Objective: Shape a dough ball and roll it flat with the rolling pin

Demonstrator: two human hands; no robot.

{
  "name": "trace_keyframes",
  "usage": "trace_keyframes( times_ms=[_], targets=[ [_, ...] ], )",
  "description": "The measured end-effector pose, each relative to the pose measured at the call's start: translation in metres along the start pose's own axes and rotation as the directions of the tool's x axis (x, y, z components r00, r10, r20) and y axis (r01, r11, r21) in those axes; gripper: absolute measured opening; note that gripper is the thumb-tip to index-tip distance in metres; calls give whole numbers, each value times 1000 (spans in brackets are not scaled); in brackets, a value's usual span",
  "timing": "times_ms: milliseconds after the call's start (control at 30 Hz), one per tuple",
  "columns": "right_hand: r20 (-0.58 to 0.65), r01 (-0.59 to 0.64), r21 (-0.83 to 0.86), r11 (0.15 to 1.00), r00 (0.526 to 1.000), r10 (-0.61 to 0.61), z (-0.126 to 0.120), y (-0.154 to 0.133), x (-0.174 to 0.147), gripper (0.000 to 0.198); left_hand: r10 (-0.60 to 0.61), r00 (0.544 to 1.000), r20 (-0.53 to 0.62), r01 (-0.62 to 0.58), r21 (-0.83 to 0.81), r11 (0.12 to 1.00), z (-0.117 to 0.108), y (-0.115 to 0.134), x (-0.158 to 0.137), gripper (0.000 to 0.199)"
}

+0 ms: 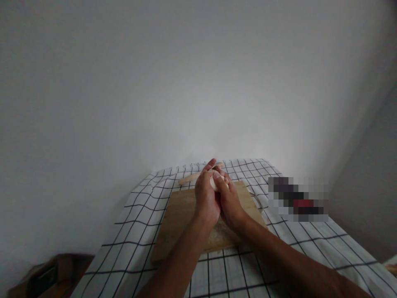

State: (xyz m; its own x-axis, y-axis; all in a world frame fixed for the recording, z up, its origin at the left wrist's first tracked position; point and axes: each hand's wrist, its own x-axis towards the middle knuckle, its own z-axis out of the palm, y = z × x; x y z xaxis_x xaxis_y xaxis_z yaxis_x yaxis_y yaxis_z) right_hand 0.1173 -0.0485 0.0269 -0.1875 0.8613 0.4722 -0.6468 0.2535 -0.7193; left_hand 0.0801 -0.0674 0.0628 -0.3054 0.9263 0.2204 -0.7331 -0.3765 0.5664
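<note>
Both my hands are cupped together around a pale lump of dough (214, 182), held above a wooden board (180, 223). My left hand (205, 192) wraps it from the left, with a finger stretched past it. From the right, my right hand (228, 196) closes over the dough, its thumb pressed against it. Much of the lump is hidden by the fingers and palms. White powdery traces mark the board below. Behind my hands lies a light wooden rolling pin (187, 179), its middle covered by them.
A white cloth (133, 236) with black checks covers the table. A thin curved rim (258, 201) shows by the board's right edge. Farther right is a pixelated patch (297, 199). A wall (198, 82) stands behind the table, and a brown box-like object (58, 273) sits low at left.
</note>
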Motion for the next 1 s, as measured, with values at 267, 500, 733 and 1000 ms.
trace_keyframes(
  times_ms=[267,500,733,1000],
  targets=[
    [7,-98,92,991,995,98,-4,8,1,23,12,999,-44,-14,-44,999,-12,-12,8,27],
    [91,-155,216,964,986,139,-8,12,3,29,-98,995,-9,94,-187,978,-20,-6,14,18],
    [68,-94,100,991,994,88,-7,5,1,25,-55,999,0,54,-113,992,-12,-1,7,34],
    [-75,-43,14,999,996,44,3,-1,-1,15,6,998,-60,-7,-29,1000,-6,-11,4,34]
  ],
)
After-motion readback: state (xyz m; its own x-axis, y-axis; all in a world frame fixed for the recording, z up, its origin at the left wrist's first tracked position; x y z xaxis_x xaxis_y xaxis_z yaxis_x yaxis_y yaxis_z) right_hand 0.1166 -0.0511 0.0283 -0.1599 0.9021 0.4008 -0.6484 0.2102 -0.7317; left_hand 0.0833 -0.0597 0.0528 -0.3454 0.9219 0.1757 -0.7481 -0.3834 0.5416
